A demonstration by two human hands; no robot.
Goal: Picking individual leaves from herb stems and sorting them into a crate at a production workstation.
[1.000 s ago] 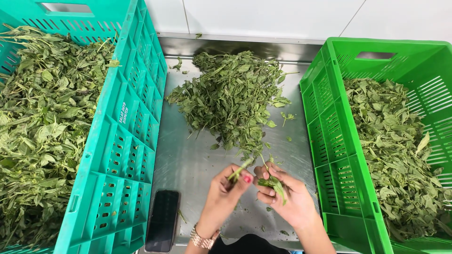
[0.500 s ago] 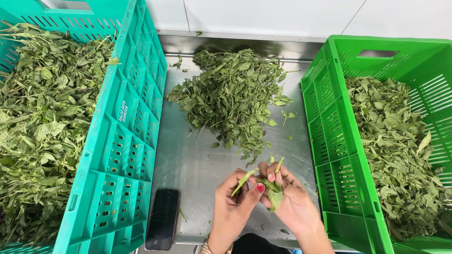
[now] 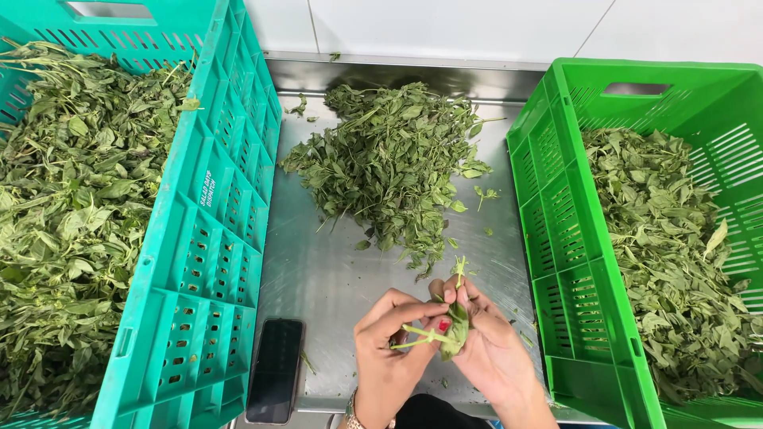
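Note:
My left hand (image 3: 387, 348) and my right hand (image 3: 491, 349) meet low in the middle of the steel table (image 3: 326, 278). Both pinch a small leafy green sprig (image 3: 450, 327): the left fingers hold its pale stem, the right fingers close on its leaves and upper tip. A loose pile of leafy green stems (image 3: 395, 164) lies on the table just beyond my hands. A teal crate (image 3: 208, 238) at the left is heaped with leafy stems. A green crate (image 3: 568, 254) at the right holds plucked leaves.
A black phone (image 3: 276, 380) lies face up on the table by the teal crate's near corner. Stray leaves (image 3: 483, 193) dot the steel surface near the green crate. A white wall (image 3: 445, 28) runs behind the table.
My hands have drawn a little nearer to me and turned the sprig, whose stem now points left. The pile and both crates are as before.

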